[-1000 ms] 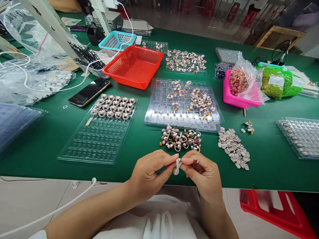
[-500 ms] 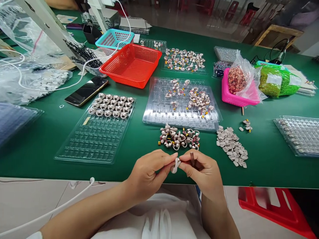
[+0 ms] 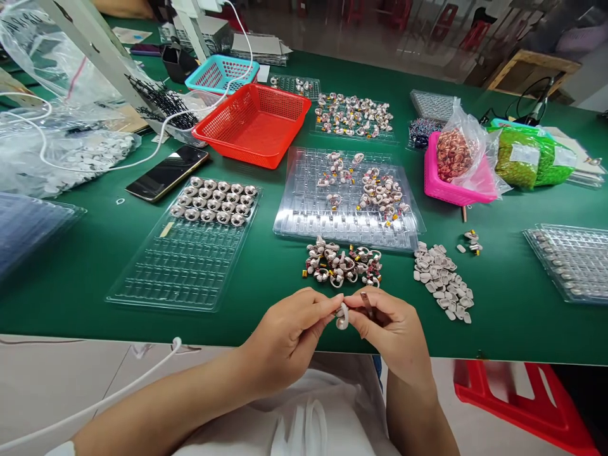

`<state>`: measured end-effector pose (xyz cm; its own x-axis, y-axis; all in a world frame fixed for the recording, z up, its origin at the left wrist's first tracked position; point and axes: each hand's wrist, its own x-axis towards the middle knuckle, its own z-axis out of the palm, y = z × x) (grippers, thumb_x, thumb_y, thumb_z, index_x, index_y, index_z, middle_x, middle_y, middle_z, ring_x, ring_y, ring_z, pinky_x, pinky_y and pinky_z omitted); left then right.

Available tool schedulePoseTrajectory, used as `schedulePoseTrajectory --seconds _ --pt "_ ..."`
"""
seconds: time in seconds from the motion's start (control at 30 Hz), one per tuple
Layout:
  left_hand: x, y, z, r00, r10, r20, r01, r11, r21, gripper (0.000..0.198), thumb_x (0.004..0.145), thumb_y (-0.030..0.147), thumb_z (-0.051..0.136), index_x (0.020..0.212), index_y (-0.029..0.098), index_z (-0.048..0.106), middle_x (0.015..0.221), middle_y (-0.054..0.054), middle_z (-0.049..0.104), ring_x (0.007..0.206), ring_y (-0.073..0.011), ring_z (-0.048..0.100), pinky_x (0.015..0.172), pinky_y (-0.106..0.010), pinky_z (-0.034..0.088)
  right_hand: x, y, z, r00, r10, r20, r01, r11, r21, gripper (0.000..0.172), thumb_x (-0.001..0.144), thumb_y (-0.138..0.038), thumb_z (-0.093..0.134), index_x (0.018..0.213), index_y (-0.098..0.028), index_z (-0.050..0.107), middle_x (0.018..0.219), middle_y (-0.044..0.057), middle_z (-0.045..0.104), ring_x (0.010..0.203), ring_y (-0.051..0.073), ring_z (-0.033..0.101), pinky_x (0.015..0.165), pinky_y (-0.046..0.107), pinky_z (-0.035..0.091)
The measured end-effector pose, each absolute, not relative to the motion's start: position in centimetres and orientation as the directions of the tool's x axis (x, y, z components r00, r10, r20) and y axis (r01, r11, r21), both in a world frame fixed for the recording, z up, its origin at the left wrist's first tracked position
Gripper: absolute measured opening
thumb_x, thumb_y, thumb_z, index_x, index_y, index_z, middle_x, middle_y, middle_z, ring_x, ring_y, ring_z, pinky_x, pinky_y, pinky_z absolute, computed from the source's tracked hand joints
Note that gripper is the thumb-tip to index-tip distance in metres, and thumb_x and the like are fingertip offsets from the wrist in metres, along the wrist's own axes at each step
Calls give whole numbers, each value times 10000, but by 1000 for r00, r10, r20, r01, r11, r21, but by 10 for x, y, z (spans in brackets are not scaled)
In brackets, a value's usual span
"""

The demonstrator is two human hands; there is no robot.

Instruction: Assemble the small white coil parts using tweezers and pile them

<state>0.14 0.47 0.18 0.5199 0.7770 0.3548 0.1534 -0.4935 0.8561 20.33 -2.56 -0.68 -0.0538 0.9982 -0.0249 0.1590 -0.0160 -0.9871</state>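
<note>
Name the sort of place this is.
Probably a small-parts hand-assembly bench: clear compartment trays on a green table, a loose parts pile, left hand and right hand pinching a small white part.

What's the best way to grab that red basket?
Hold the red basket by its out-turned rim on the near long side, coming down from above: it sits upright and open, and the rim juts out for fingers to hook under.

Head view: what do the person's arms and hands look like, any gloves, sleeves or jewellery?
The left hand and the right hand are both bare: no gloves, rings or watch show. Both forearms are uncovered. A white sleeve edge shows only far up the left arm, at the picture's bottom corner.
</note>
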Motion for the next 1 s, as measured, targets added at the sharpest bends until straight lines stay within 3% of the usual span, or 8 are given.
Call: schedulePoseTrajectory --seconds 0.13,0.27,0.37,0.43,0.53,0.63,0.77,1.0 --pt "4 6 8 491 842 223 115 -316 942 306 922 94 608 1168 183 765 891 -83 773 793 -164 692 765 -255 553 203 -27 -7 -39 999 -2 166 5 -986 50 883 -250 726 906 -226 763 807 21 675 670 139 591 555 242 457" --pt "7 10 13 423 901 -100 42 90 995 135 875 206 707 897 181 838 790 -61 785 746 -171 712 746 -257 565 197 -30 -8 31 998 46 216 38 -976 18 883 -229 721 898 -231 731 823 24 697 663 147 618 571 259 486" --pt "9 13 12 401 850 -342 -106 414 904 159 782 257 807 909 166 838 745 -58 794 705 -183 715 718 -284 586 192 -33 -11 97 978 184 301 147 -942 92 885 -180 710 919 -258 744 858 27 710 714 163 650 573 261 502" --pt "11 14 10 402 806 -435 -194 539 820 206 740 278 850 904 154 836 736 -62 799 681 -174 707 721 -294 589 189 -35 -14 89 950 301 353 252 -901 227 892 -119 673 1014 -292 755 912 33 716 775 178 674 602 273 528" --pt "15 13 5 391 790 -472 -276 590 759 225 726 283 869 904 149 834 780 -70 806 683 -153 685 707 -270 565 187 -38 -19 32 926 377 410 331 -850 431 892 -60 609 1204 -339 711 1021 48 705 820 186 688 613 282 556" --pt "17 12 2 397 790 -466 -303 593 746 215 727 257 867 914 156 834 823 -72 808 698 -140 659 665 -242 522 186 -40 -20 -4 941 339 427 308 -850 495 879 -81 633 1295 -347 653 1103 62 677 865 195 687 617 281 580" --pt "19 12 4 452 754 -477 -306 633 711 214 701 232 871 898 156 837 871 -86 813 760 -152 653 631 -225 468 186 -40 -20 3 950 313 447 279 -850 433 863 -131 705 1242 -337 664 1073 52 678 876 196 676 660 285 586" --pt "17 17 5 515 656 -552 -327 745 581 242 603 196 923 819 134 835 805 -78 800 691 -122 620 615 -215 443 189 -39 -19 12 959 282 385 256 -887 342 869 -140 719 1154 -327 688 1013 34 671 820 172 647 610 262 530"
